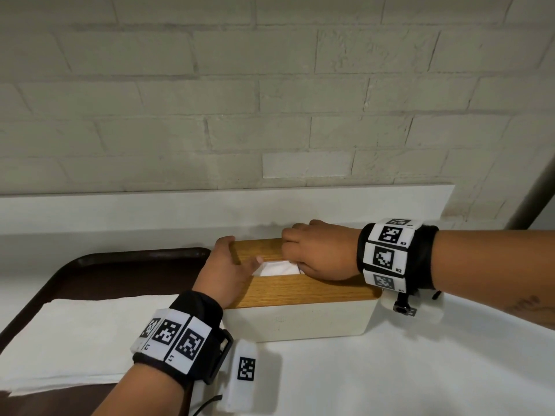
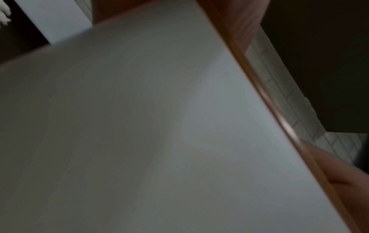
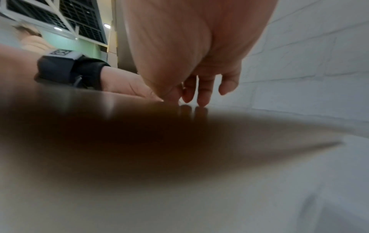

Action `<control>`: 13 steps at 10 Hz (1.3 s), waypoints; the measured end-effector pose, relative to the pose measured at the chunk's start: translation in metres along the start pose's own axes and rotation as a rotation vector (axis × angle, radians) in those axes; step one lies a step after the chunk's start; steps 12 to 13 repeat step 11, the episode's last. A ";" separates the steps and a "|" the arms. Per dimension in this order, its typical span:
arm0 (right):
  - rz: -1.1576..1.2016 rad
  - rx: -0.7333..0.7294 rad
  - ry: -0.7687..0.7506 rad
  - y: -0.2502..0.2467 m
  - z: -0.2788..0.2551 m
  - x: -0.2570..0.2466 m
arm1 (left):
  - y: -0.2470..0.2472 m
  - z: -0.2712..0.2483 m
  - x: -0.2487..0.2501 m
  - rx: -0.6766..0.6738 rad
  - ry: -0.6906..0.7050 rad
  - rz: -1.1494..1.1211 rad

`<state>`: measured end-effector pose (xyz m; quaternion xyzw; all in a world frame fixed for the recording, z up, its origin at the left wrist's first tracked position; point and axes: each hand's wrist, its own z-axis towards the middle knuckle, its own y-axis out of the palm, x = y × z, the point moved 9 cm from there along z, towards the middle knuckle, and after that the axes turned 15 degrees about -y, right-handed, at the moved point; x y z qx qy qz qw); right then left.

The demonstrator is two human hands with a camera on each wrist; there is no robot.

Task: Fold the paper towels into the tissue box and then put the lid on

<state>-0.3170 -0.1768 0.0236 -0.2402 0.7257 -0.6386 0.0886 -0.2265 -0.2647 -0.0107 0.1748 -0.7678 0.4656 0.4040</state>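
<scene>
Wooden lid seated on tissue box; left hand flat, steadying left end. Right hand fingertips down, apparently pulling paper towel through slot; pinch unclear.

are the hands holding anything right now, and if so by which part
Both hands rest on the wooden lid by its slot: left hand flat at the left end, right hand fingertips down. Whether either pinches the paper towel cannot be told.

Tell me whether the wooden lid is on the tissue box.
On: the wooden lid covers the white tissue box, white paper showing through its slot.
</scene>
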 end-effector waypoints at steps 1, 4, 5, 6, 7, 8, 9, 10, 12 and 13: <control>-0.016 0.145 0.001 -0.009 -0.002 -0.008 | -0.001 0.000 0.001 0.013 0.001 -0.007; 0.080 0.275 0.020 -0.020 -0.011 -0.008 | -0.001 0.001 -0.002 0.028 -0.029 0.012; 0.103 0.227 0.103 -0.019 -0.014 -0.002 | -0.001 0.001 -0.001 0.033 -0.028 0.029; 0.181 0.206 0.188 -0.020 -0.020 0.006 | -0.001 0.000 0.000 0.038 -0.023 0.047; 0.283 0.224 0.210 -0.020 -0.027 0.009 | -0.001 0.001 0.000 0.036 -0.029 0.060; 0.337 0.260 0.267 -0.029 -0.043 0.011 | -0.001 -0.001 0.000 0.022 -0.041 0.068; 0.397 0.511 0.344 -0.065 -0.087 0.006 | -0.011 -0.015 -0.002 0.074 0.016 0.048; 0.398 0.843 0.340 -0.115 -0.150 -0.014 | -0.017 -0.048 0.002 0.073 0.173 0.097; 0.376 1.061 0.310 -0.153 -0.217 -0.046 | -0.010 -0.094 -0.001 -0.043 0.271 0.218; 0.376 1.061 0.310 -0.153 -0.217 -0.046 | -0.010 -0.094 -0.001 -0.043 0.271 0.218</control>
